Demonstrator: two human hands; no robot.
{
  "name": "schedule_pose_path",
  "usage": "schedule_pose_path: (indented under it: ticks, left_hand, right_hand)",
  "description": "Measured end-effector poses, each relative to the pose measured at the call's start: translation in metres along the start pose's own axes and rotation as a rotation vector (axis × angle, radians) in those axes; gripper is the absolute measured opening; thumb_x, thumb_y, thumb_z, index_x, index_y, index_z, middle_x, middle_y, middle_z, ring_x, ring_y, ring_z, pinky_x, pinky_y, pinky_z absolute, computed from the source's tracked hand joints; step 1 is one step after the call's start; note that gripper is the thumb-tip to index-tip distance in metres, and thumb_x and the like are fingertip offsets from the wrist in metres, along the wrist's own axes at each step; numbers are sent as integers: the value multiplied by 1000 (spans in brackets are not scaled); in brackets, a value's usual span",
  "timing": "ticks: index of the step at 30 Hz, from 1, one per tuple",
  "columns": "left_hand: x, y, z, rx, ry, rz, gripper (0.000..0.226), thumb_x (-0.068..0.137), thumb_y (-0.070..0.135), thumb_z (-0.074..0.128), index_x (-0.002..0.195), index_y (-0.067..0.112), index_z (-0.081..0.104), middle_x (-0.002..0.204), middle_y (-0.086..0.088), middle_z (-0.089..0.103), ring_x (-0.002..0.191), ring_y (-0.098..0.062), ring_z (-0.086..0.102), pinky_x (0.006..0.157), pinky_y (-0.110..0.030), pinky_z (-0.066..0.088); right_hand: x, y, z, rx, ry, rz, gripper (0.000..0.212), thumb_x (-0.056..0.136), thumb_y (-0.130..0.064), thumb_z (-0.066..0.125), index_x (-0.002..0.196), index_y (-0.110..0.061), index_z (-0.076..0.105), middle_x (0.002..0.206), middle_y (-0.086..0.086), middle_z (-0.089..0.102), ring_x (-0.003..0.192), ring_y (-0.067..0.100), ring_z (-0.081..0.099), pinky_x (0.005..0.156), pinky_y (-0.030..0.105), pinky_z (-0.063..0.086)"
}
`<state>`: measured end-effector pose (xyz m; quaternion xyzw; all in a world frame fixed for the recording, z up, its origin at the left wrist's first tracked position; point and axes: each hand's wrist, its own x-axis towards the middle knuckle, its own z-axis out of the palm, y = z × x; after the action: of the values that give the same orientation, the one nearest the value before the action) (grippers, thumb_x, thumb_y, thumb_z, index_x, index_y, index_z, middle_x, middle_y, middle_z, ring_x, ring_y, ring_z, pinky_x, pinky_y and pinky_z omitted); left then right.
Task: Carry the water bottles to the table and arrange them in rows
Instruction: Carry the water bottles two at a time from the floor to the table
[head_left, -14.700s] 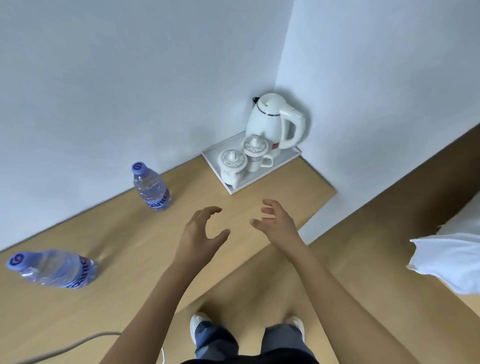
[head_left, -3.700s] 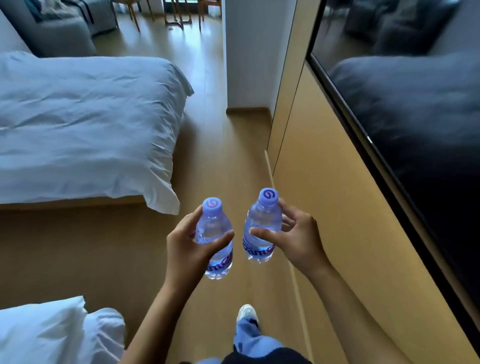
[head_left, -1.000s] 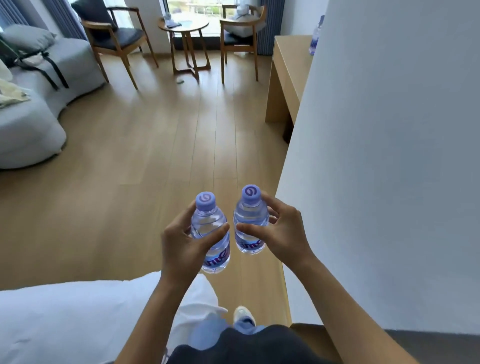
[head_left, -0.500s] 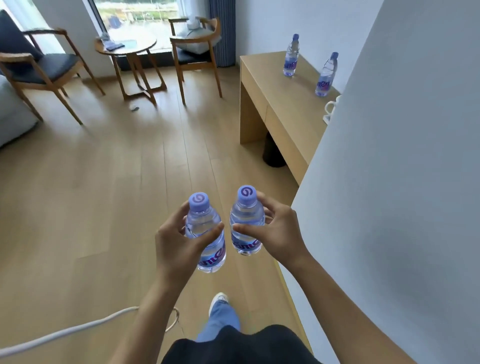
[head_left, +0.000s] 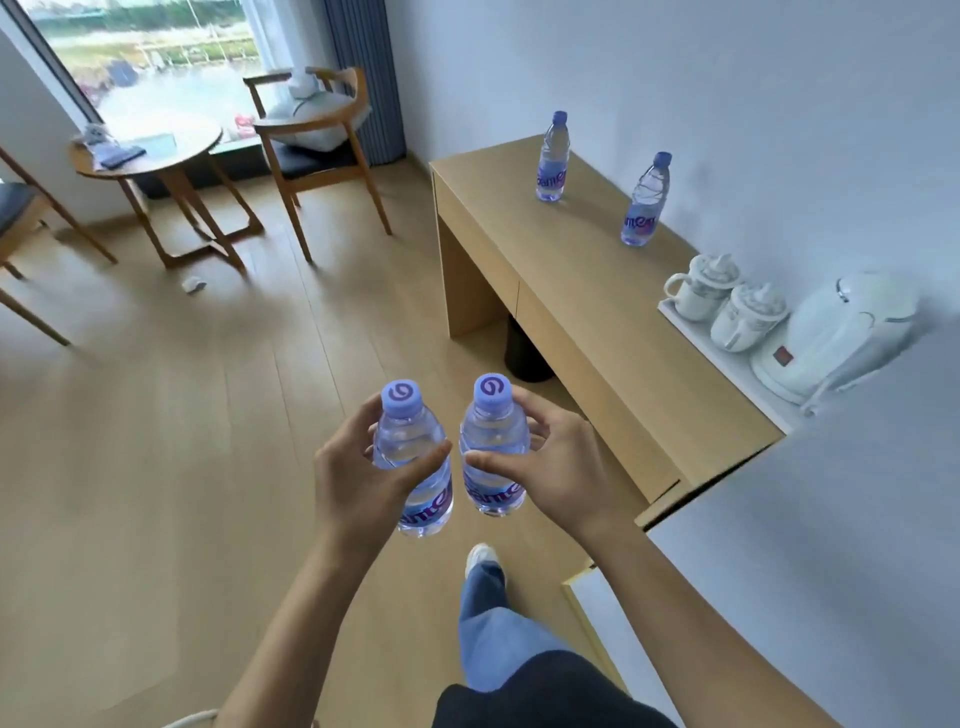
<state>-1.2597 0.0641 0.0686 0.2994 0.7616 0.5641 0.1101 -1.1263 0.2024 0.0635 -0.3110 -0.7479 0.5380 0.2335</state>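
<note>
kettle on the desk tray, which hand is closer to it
Right. The right hand, gripping a bottle, is on the desk side, below-left of the kettle. The left hand, gripping the other bottle, is farther left.

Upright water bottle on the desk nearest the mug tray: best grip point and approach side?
Grip the clear plastic water bottle with the purple cap round its body at about the label, from the room side. It stands upright close to the white wall, so that side looks blocked; the white lidded mugs sit on its near side, and the open desk edge seems clear.

Left grip (head_left: 358, 467), right grip (head_left: 556, 467) curled, raised
</note>
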Motion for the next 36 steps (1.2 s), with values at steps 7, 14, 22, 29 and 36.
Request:
schedule_pose_path:
  ticks: [7,14,22,29,36]
  left_hand:
    - [153,-9,36,7,-44,6,41,64,18,90,92,38,67,80,14,72,71,-4,68,61,-11,50]
    - [269,-15,62,-36,-136,7,46,65,12,89,100,31,67,83,16,72,72,1,67,62,-9,50]
    - [428,-46,103,-70,-366,82,46,65,15,90,93,42,65,87,11,72,77,-4,69,66,-17,54]
    - [553,-62,130,-40,-514,150,44,64,22,90,92,44,64,87,14,70,79,-5,67,69,-29,56]
    - [636,-68,178,-43,-598,115,41,64,24,89,94,37,63,87,19,69,78,-2,65,68,-20,48]
  right_hand:
    - [148,-5,-3,-11,72,1,64,66,-29,91,124,-24,65,107,-11,74,98,7,70,89,36,57]
    - [251,-4,-9,-56,145,30,65,63,-33,92,123,-29,65,105,-14,74,96,6,70,87,36,58]
    - [374,6,-1,-51,390,143,56,63,-28,92,112,-32,67,101,-15,74,93,4,70,87,35,57]
    - [458,4,8,-7,603,258,60,60,-29,90,114,-30,66,101,-16,73,96,8,69,90,43,55]
    - [518,17,-5,15,757,334,65,51,-37,88,112,-29,65,98,-16,73,93,8,69,89,42,56]
